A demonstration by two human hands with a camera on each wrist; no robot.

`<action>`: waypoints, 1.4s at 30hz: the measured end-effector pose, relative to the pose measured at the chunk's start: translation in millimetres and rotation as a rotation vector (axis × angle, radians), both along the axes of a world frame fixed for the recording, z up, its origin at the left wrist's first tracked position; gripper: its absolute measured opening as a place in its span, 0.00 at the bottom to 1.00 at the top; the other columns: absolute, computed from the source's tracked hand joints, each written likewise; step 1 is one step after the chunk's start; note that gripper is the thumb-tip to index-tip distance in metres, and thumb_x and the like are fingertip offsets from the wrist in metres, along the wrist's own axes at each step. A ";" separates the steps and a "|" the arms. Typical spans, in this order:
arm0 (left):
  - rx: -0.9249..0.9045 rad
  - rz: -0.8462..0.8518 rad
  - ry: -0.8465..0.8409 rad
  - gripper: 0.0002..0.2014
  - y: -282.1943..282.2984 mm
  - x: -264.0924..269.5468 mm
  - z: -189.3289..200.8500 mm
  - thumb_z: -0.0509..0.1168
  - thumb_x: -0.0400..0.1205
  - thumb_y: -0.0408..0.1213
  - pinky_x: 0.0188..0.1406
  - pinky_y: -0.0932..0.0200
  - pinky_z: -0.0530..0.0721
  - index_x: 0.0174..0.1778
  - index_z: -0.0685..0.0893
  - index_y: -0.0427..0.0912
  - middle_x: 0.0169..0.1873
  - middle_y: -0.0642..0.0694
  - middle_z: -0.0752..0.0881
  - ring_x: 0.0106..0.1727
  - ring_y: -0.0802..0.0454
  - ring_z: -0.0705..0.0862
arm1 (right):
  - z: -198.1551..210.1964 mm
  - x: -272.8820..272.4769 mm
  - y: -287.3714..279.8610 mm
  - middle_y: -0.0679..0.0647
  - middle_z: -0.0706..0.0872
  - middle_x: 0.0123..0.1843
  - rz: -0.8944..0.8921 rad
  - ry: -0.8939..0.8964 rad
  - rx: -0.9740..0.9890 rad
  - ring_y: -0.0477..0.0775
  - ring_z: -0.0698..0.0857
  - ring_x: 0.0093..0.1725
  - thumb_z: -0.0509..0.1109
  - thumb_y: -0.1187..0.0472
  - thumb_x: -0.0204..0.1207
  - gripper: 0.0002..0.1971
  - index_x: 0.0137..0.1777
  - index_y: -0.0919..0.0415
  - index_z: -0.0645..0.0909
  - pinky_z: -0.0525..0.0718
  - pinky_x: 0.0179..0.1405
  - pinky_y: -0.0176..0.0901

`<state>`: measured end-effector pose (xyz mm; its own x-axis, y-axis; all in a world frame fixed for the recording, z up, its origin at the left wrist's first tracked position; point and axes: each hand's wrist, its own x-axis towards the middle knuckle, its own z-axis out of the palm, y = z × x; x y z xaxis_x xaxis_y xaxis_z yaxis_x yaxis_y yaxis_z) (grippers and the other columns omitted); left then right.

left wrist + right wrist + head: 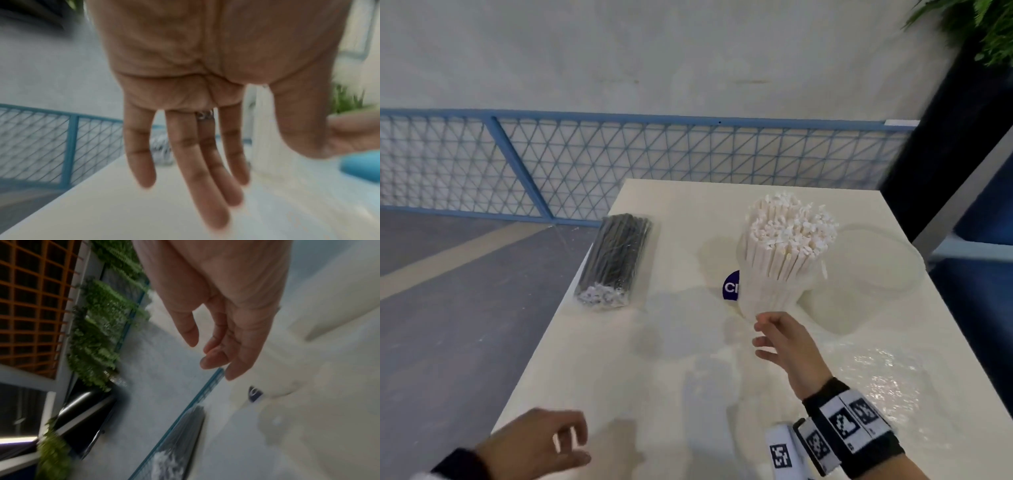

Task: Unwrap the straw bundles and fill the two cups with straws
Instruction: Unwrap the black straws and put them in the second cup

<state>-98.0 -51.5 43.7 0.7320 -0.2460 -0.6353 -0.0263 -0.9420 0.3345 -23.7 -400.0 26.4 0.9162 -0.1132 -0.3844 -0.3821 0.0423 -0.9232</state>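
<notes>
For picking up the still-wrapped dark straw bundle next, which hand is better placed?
Left. The left hand is open on the same side of the table as the wrapped dark bundle; the right hand is by the filled cup.

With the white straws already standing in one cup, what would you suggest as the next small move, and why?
Probably reach the left hand to the wrapped dark straw bundle: it lies sealed on the table, both hands are empty, and the right hand is beside the filled cup.
</notes>
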 end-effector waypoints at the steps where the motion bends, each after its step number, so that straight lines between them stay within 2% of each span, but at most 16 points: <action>1: -0.121 0.093 -0.104 0.28 -7.3 21.8 6.9 0.59 0.56 0.80 0.37 0.76 0.77 0.41 0.78 0.64 0.35 0.59 0.86 0.35 0.64 0.84 | 0.7 10.4 17.6 0.58 0.80 0.49 0.038 -0.025 0.000 0.52 0.83 0.37 0.64 0.64 0.79 0.02 0.48 0.61 0.78 0.83 0.40 0.43; 4: -0.340 0.377 -0.468 0.11 -11.7 93.3 8.1 0.71 0.73 0.51 0.45 0.60 0.80 0.48 0.78 0.60 0.43 0.52 0.83 0.42 0.53 0.85 | 1.4 44.6 73.2 0.52 0.79 0.47 0.133 -0.074 -0.020 0.50 0.83 0.39 0.64 0.62 0.80 0.04 0.52 0.60 0.77 0.81 0.41 0.44; 6: -0.372 0.614 -0.615 0.17 -15.8 137.4 0.6 0.69 0.77 0.39 0.53 0.54 0.77 0.61 0.76 0.46 0.53 0.45 0.81 0.55 0.44 0.82 | -5.9 69.1 109.5 0.51 0.79 0.51 0.179 -0.079 -0.056 0.52 0.84 0.44 0.64 0.60 0.80 0.08 0.57 0.59 0.74 0.82 0.44 0.48; 9: -0.353 0.850 -0.601 0.29 -15.9 180.3 -13.5 0.68 0.79 0.42 0.65 0.46 0.72 0.73 0.66 0.36 0.69 0.34 0.73 0.69 0.37 0.72 | -23.5 102.0 155.8 0.57 0.77 0.64 0.264 -0.063 -0.203 0.59 0.81 0.61 0.64 0.53 0.79 0.19 0.66 0.59 0.70 0.83 0.60 0.56; 12: -0.306 0.969 -0.482 0.36 -13.8 204.6 -32.9 0.66 0.79 0.47 0.71 0.42 0.68 0.76 0.59 0.30 0.73 0.28 0.66 0.74 0.33 0.68 | -38.5 121.5 186.6 0.59 0.70 0.74 0.311 0.001 -0.265 0.61 0.74 0.70 0.63 0.49 0.79 0.28 0.75 0.61 0.63 0.78 0.68 0.61; 18: -0.343 1.003 -0.288 0.40 5.5 227.2 -78.0 0.65 0.76 0.57 0.69 0.37 0.73 0.73 0.62 0.31 0.68 0.28 0.75 0.67 0.30 0.75 | -52.0 131.6 206.4 0.62 0.62 0.82 0.369 0.125 -0.239 0.64 0.68 0.77 0.59 0.45 0.80 0.37 0.81 0.61 0.49 0.74 0.71 0.61; 23: -0.389 0.956 -0.286 0.49 1.8 219.8 -81.4 0.69 0.58 0.68 0.63 0.40 0.79 0.66 0.72 0.34 0.60 0.34 0.81 0.61 0.35 0.80 | -52.6 126.5 203.9 0.58 0.79 0.66 0.387 0.091 -0.169 0.59 0.81 0.61 0.61 0.54 0.81 0.23 0.74 0.58 0.65 0.85 0.58 0.55; 25: -0.423 0.935 -0.304 0.44 -3.9 211.2 -78.3 0.72 0.65 0.62 0.66 0.42 0.78 0.69 0.71 0.35 0.63 0.34 0.78 0.64 0.36 0.78 | -51.4 122.0 198.2 0.57 0.82 0.59 0.353 0.072 -0.138 0.56 0.83 0.55 0.62 0.58 0.80 0.19 0.71 0.57 0.68 0.86 0.56 0.53; 28: -0.498 0.942 -0.347 0.43 -12.7 200.4 -77.6 0.72 0.72 0.52 0.73 0.47 0.70 0.76 0.62 0.33 0.72 0.35 0.70 0.73 0.38 0.69 | -47.0 112.3 182.4 0.59 0.84 0.59 0.333 0.043 -0.080 0.55 0.85 0.52 0.61 0.63 0.78 0.19 0.69 0.54 0.71 0.87 0.47 0.45; 30: -0.616 0.978 -0.354 0.45 -19.4 192.0 -76.6 0.73 0.71 0.54 0.74 0.48 0.69 0.77 0.61 0.33 0.73 0.37 0.70 0.74 0.39 0.69 | -43.9 104.4 167.7 0.59 0.85 0.60 0.314 0.002 -0.032 0.54 0.86 0.53 0.61 0.65 0.78 0.21 0.70 0.52 0.72 0.87 0.46 0.44; 32: -0.770 1.050 -0.299 0.51 -26.4 183.5 -72.3 0.74 0.59 0.68 0.69 0.41 0.75 0.71 0.71 0.37 0.65 0.37 0.78 0.68 0.36 0.77 | -41.5 95.8 151.7 0.57 0.84 0.61 0.308 -0.040 -0.032 0.53 0.85 0.55 0.62 0.64 0.78 0.22 0.72 0.50 0.71 0.85 0.45 0.41; 34: -0.858 1.110 -0.209 0.53 -31.9 176.7 -72.1 0.74 0.47 0.74 0.53 0.38 0.81 0.58 0.77 0.36 0.54 0.34 0.83 0.55 0.33 0.82 | -40.4 86.5 136.8 0.54 0.84 0.63 0.313 -0.056 -0.054 0.52 0.84 0.59 0.64 0.57 0.75 0.26 0.74 0.47 0.69 0.82 0.45 0.40; 36: -0.937 1.110 -0.160 0.51 -39.2 167.0 -64.1 0.78 0.46 0.68 0.44 0.47 0.79 0.56 0.73 0.36 0.50 0.37 0.81 0.47 0.41 0.80 | -40.8 76.1 125.3 0.51 0.84 0.63 0.344 -0.063 -0.107 0.52 0.84 0.59 0.63 0.53 0.69 0.30 0.74 0.46 0.69 0.82 0.50 0.42; 38: -0.981 1.093 -0.147 0.45 -48.3 156.9 -56.5 0.78 0.57 0.55 0.52 0.46 0.77 0.65 0.67 0.38 0.56 0.39 0.78 0.53 0.43 0.78 | -38.4 64.4 118.6 0.51 0.82 0.63 0.386 -0.103 -0.221 0.54 0.82 0.61 0.62 0.59 0.72 0.29 0.75 0.50 0.69 0.80 0.61 0.47; 40: -0.986 1.025 -0.242 0.35 -58.6 147.2 -52.1 0.78 0.67 0.43 0.52 0.43 0.79 0.65 0.67 0.39 0.56 0.40 0.80 0.53 0.36 0.80 | -31.6 54.2 116.2 0.53 0.78 0.70 0.409 -0.151 -0.291 0.55 0.79 0.67 0.60 0.65 0.79 0.26 0.78 0.54 0.64 0.74 0.72 0.50; 42: -0.987 0.938 -0.380 0.31 -69.8 133.2 -44.9 0.80 0.66 0.35 0.46 0.46 0.84 0.59 0.68 0.39 0.48 0.42 0.83 0.47 0.37 0.84 | -18.1 44.9 116.8 0.48 0.73 0.73 0.411 -0.214 -0.285 0.49 0.74 0.71 0.61 0.61 0.81 0.28 0.79 0.52 0.58 0.70 0.74 0.44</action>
<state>35.2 -121.3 -1.2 0.9548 0.1996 -0.2204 0.2339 -0.0464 0.9711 21.2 -283.2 8.3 0.9613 0.1987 -0.1908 -0.1165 -0.3343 -0.9352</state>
